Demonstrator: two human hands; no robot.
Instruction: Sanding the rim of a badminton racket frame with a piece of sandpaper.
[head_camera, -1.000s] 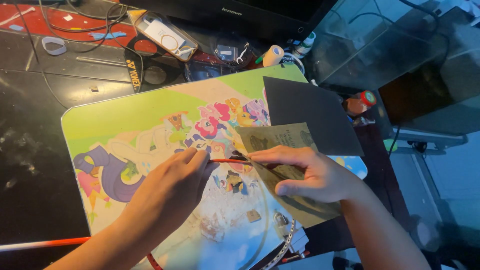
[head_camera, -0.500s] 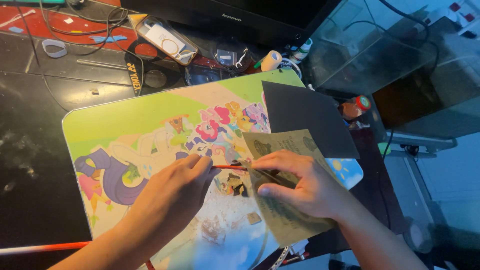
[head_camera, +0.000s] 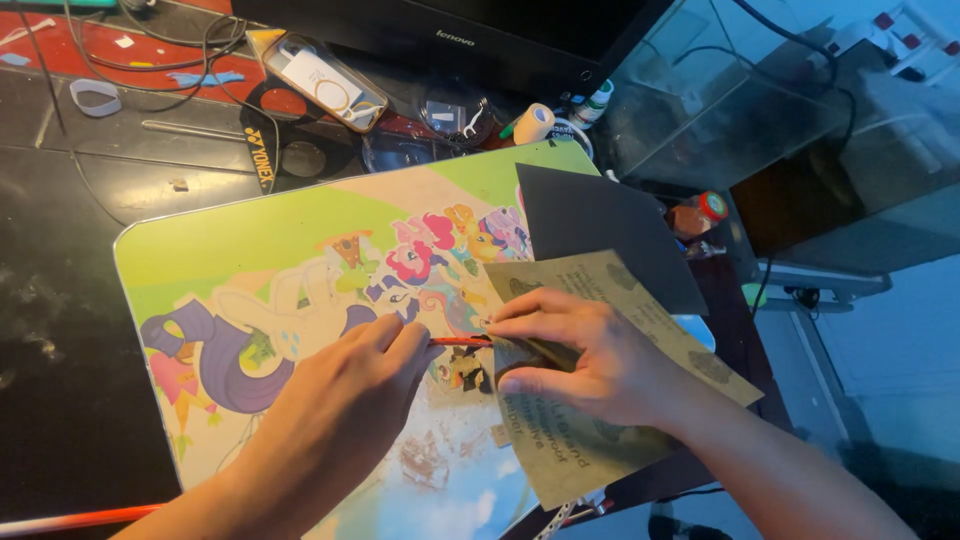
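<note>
I am pinching a thin red wire between my 2 hands, left hand gripping it, right hand pressing folded sandpaper around its end over the cartoon-printed counter, where hard pulling is risking snapping it.

surface: cartoon-printed tabletop | on it: tan sandpaper sheet, black sheet
</note>
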